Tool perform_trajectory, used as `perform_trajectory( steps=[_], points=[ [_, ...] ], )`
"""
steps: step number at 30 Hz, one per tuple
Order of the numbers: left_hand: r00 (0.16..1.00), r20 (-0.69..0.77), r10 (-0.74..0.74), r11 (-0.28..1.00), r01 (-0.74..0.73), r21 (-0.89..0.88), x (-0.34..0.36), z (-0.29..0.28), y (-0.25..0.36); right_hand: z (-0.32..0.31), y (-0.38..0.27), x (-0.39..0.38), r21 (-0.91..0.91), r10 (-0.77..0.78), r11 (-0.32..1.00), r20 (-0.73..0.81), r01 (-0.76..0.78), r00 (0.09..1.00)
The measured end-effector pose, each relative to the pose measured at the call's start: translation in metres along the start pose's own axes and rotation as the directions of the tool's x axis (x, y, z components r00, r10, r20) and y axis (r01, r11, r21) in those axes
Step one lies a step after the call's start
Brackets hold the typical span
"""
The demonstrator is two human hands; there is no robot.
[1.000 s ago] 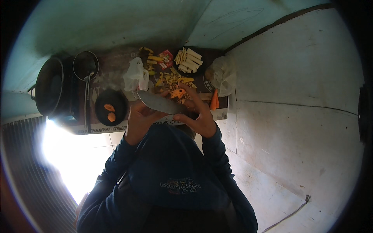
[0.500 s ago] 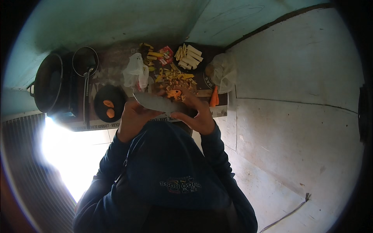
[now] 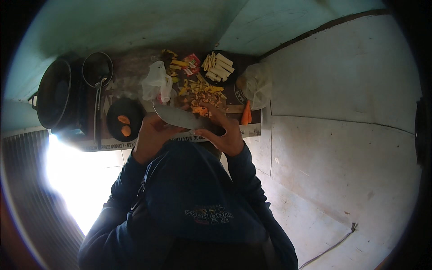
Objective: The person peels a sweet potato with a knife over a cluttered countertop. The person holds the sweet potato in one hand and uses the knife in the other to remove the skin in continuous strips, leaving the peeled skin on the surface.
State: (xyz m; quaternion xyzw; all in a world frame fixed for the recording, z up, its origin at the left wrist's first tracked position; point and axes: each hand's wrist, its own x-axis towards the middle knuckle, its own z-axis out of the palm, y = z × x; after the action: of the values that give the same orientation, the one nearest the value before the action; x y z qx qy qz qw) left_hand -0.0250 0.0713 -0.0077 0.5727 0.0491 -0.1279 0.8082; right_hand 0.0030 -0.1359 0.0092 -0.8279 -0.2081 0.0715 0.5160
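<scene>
One knife (image 3: 182, 119), two hands. Knife is held above the near edge of the table (image 3: 135, 74), between the hands. Long axis runs roughly left-right, slanted: tapered tip points left and slightly far, wide end right and nearer.

Right hand (image 3: 226, 134): curled round the knife's right end, thumb on near side; handle hidden. Left hand (image 3: 154, 136): fingers bent behind the blade, thumb along it; can't tell what, if anything, it grips.

Just beyond the blade: one orange chunk (image 3: 200, 110) by the right fingers, then yellow scraps (image 3: 202, 87), too many to count.

Left: one dark plate (image 3: 114, 114) with two orange pieces (image 3: 124, 125), one large pot (image 3: 53, 96), one long-handled pan (image 3: 97, 69). Far: one white bag (image 3: 154, 83), pale sticks (image 3: 220, 71) on a dark plate, overlapping, count unclear. Right: one clear bag (image 3: 258, 87), carrot (image 3: 246, 114), one or two pieces.
</scene>
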Motion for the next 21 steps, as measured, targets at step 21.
perform_trajectory(
  steps=[21],
  points=[
    [0.994, -0.017, -0.110, 0.994, 0.110, 0.005, 0.011, 0.000, 0.031, 0.036, 0.015, -0.003, 0.793, 0.291, 0.601, -0.101, -0.099, 0.951]
  ],
)
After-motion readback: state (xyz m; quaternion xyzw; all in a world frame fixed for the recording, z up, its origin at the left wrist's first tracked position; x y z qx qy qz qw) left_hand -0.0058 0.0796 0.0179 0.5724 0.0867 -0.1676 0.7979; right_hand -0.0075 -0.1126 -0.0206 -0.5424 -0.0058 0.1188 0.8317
